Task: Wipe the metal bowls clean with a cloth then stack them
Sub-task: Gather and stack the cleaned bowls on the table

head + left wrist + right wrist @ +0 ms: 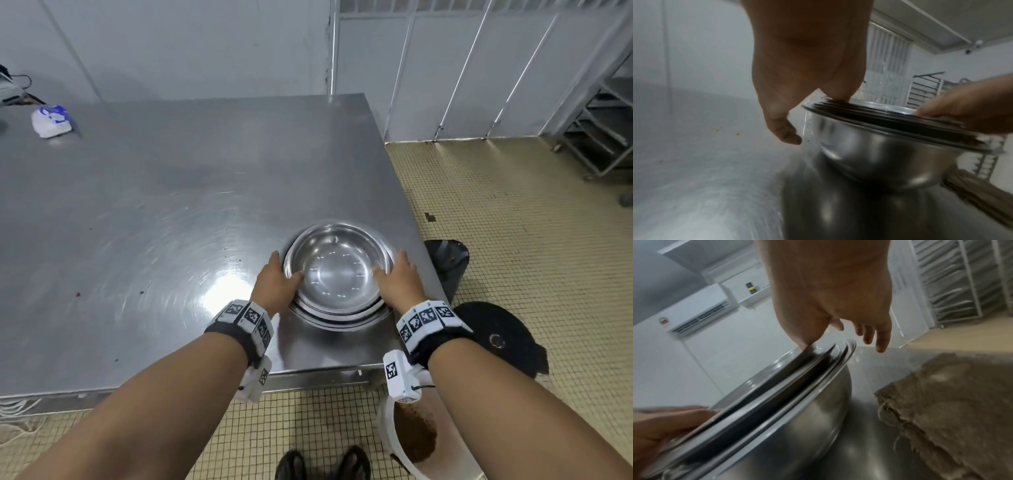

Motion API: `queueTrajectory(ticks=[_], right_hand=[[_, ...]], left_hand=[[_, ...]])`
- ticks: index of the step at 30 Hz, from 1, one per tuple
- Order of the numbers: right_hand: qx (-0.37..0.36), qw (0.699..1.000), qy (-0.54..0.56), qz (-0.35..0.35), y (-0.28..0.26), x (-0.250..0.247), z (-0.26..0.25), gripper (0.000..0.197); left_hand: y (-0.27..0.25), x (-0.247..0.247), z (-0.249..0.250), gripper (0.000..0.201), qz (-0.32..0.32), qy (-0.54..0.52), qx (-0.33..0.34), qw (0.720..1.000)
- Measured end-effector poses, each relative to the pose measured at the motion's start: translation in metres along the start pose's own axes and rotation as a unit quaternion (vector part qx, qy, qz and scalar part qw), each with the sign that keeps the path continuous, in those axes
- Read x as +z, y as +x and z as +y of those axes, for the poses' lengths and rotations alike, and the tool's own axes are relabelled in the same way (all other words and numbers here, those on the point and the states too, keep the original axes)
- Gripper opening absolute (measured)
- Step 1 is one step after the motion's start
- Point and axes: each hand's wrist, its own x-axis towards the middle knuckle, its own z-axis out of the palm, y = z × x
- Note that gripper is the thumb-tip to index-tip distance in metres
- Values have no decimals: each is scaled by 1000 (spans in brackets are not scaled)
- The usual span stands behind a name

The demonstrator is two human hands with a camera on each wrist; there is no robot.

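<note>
A steel desk (pixel 137 205) stands on a tiled floor (pixel 513 240) before pale wall panels. A crumpled white-and-blue cloth (pixel 51 121) lies at the desk's 10 o'clock corner. The left hand (pixel 275 286) grips the stacked metal bowls (pixel 337 270) at their 9 o'clock rim, thumb over the edge, fingers (pixel 785 134) curled outside. The stack sits at the desk's 5 o'clock corner. The right hand (pixel 400 277) grips the 3 o'clock rim, thumb inside, fingers (pixel 882 337) extended downward outside.
</note>
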Motion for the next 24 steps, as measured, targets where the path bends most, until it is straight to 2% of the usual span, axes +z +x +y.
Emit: queueTrajectory(ticks=[2,5,7,11,15,18,20,24], right_hand=[[22,999,25,5,-4,4,2,77],[52,998,29,20,-15,10,7,77],[66,996,50,23,-25,13,15,78],[95,990,104,28,-53,18,31,71],[52,990,127,43,-83,25,49,62],[1,987,154,52,-106,26,62,35],[-20,985,162,64,-122,26,72,23],[-42,985,152,70,-151,30,101,28]], left_hand=[[-3,-3,-1,36,5,-30,13,999],[-10,-8,-5,32,-14,-74,2,997],[-15,-12,-13,34,-28,-104,-16,994],[-32,-13,-27,55,-51,-133,-36,989],[-61,-9,-36,50,-45,-129,-28,990],[-86,-5,-44,46,-39,-119,-38,991],[-105,-1,-50,47,-26,-110,-37,993],[-153,9,-61,50,14,-99,-6,995]])
